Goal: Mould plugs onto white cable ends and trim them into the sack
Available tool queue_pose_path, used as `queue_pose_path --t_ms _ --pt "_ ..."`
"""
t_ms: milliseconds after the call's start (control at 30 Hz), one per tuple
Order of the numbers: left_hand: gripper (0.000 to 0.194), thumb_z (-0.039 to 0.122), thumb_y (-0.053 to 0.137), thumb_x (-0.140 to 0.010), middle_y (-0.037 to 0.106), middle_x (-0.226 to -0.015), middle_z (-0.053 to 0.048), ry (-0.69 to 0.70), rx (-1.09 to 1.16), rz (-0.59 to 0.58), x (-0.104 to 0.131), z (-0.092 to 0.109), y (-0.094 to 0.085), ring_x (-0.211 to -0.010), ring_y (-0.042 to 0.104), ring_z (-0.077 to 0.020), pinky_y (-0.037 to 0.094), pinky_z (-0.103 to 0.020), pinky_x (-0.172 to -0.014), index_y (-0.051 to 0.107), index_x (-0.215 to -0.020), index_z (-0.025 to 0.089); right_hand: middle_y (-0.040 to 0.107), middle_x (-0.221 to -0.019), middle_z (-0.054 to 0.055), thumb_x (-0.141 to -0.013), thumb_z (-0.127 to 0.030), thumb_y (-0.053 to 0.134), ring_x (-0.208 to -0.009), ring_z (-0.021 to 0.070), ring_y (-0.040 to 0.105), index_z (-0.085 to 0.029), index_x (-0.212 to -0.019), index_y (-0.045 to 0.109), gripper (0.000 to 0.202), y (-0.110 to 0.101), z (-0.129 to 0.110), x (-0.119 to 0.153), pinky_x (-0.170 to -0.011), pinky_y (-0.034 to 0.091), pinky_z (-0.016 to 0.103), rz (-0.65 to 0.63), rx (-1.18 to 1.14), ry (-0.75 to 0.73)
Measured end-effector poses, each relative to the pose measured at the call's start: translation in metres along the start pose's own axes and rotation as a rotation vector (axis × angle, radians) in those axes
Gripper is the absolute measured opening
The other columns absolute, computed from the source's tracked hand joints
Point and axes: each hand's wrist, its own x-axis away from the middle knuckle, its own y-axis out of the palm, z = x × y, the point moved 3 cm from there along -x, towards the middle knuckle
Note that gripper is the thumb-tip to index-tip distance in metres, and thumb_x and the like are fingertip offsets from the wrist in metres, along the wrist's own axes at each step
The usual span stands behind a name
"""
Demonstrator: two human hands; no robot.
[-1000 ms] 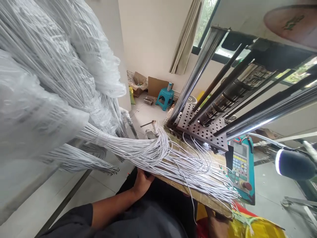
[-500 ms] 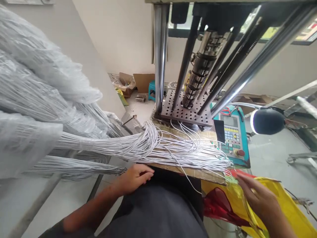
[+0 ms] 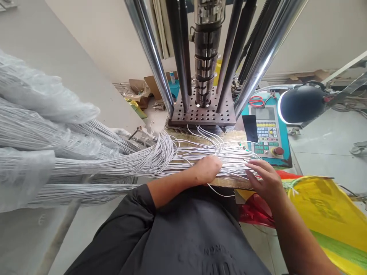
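Observation:
Many thin white cables (image 3: 143, 158) run from the left across a cardboard-covered bench top (image 3: 237, 136). My left hand (image 3: 208, 169) is closed over the middle of the cables; what its fingers hold, if anything, is hidden. Near the cables' right ends, my right hand (image 3: 265, 177) has its fingers apart, with the fingertips at the cable ends. Small green bits (image 3: 247, 150) lie at those ends. Behind the cables, a few of them lead up to a perforated metal plate (image 3: 203, 119) under a vertical metal cylinder (image 3: 205, 61).
Steel posts (image 3: 156, 57) rise around the plate. On the right are a teal control panel (image 3: 269, 130), red-handled pliers (image 3: 256, 101) and a black lamp (image 3: 302, 103). A yellow bag (image 3: 321, 202) hangs at the lower right. Plastic-wrapped cable bundles (image 3: 43, 99) fill the left.
My left hand has moved up and right from the bench's front edge onto the cables. My right hand has moved left to the cable ends. The view has shifted.

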Motion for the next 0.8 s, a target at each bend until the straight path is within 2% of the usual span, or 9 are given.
queue_pose_path --t_ms 67,167,267,367,500,567,667,733,800 --pt "0.01 0.016 0.065 -0.087 0.07 -0.098 -0.014 -0.046 0.067 -0.06 -0.011 -0.001 -0.004 -0.094 0.064 -0.0256 0.05 -0.035 -0.085 0.068 -0.096 0.014 0.072 -0.112 0.009 -0.088 -0.016 0.069 -0.104 0.0233 0.069 -0.022 -0.113 0.074 0.026 -0.01 -0.004 0.021 -0.098 0.055 0.044 0.187 -0.023 0.101" --pt "0.014 0.023 0.07 -0.082 0.071 -0.093 -0.006 -0.124 0.219 -0.18 -0.024 -0.009 -0.012 -0.085 0.064 -0.0211 0.047 -0.03 -0.075 0.069 -0.094 0.017 0.073 -0.107 0.008 -0.086 -0.013 0.071 -0.097 0.0226 0.07 -0.024 -0.112 0.075 0.028 -0.013 -0.012 0.048 -0.092 0.058 0.043 0.33 -0.067 0.185" --pt "0.015 0.03 0.07 -0.078 0.066 -0.08 -0.001 -0.188 0.376 -0.281 -0.032 -0.019 -0.018 -0.073 0.059 -0.0162 0.04 -0.027 -0.063 0.067 -0.084 0.017 0.073 -0.105 0.007 -0.086 -0.01 0.071 -0.094 0.0222 0.071 -0.026 -0.113 0.075 0.032 -0.006 -0.017 0.064 -0.087 0.059 0.04 0.335 -0.156 0.193" --pt "0.015 0.031 0.067 -0.076 0.061 -0.073 0.002 -0.235 0.483 -0.268 -0.045 -0.022 -0.019 -0.067 0.054 -0.0136 0.036 -0.025 -0.059 0.063 -0.078 0.016 0.074 -0.103 0.006 -0.085 -0.007 0.07 -0.093 0.0215 0.071 -0.027 -0.114 0.075 0.036 0.001 -0.019 0.069 -0.085 0.059 0.038 0.35 -0.241 0.188" --pt "0.021 0.035 0.063 -0.08 0.05 -0.058 0.004 -0.2 0.57 -0.317 -0.076 0.003 -0.019 -0.056 0.045 -0.0113 0.028 -0.027 -0.054 0.06 -0.069 0.016 0.074 -0.1 0.005 -0.085 -0.004 0.068 -0.091 0.0207 0.07 -0.027 -0.117 0.074 0.04 0.009 -0.022 0.064 -0.082 0.059 0.037 0.365 -0.301 0.149" --pt "0.023 0.035 0.066 -0.079 0.048 -0.057 0.004 -0.146 0.498 -0.298 -0.086 0.023 -0.029 -0.056 0.042 -0.0109 0.027 -0.028 -0.055 0.06 -0.067 0.016 0.074 -0.101 0.006 -0.085 -0.003 0.066 -0.092 0.0207 0.07 -0.028 -0.12 0.073 0.043 0.013 -0.022 0.059 -0.083 0.059 0.037 0.352 -0.31 0.125" --pt "0.023 0.033 0.067 -0.082 0.05 -0.06 0.004 -0.042 0.331 -0.186 -0.085 0.046 -0.058 -0.059 0.041 -0.011 0.027 -0.028 -0.058 0.059 -0.068 0.016 0.074 -0.104 0.007 -0.087 -0.005 0.065 -0.096 0.0217 0.07 -0.029 -0.124 0.071 0.044 0.018 -0.022 0.054 -0.085 0.06 0.039 0.317 -0.303 0.121" --pt "0.026 0.033 0.063 -0.088 0.05 -0.062 0.003 0.015 0.335 -0.08 -0.076 0.052 -0.076 -0.061 0.041 -0.0107 0.028 -0.028 -0.06 0.057 -0.069 0.016 0.074 -0.109 0.007 -0.088 -0.008 0.064 -0.1 0.0229 0.071 -0.029 -0.125 0.071 0.044 0.021 -0.021 0.052 -0.089 0.06 0.041 0.297 -0.294 0.13" --pt "0.032 0.038 0.059 -0.094 0.048 -0.064 0.004 -0.004 0.46 0.017 -0.067 0.048 -0.085 -0.061 0.04 -0.0101 0.03 -0.026 -0.06 0.054 -0.07 0.017 0.074 -0.115 0.008 -0.088 -0.01 0.064 -0.106 0.0241 0.071 -0.029 -0.126 0.072 0.043 0.022 -0.021 0.052 -0.094 0.06 0.042 0.281 -0.287 0.148"
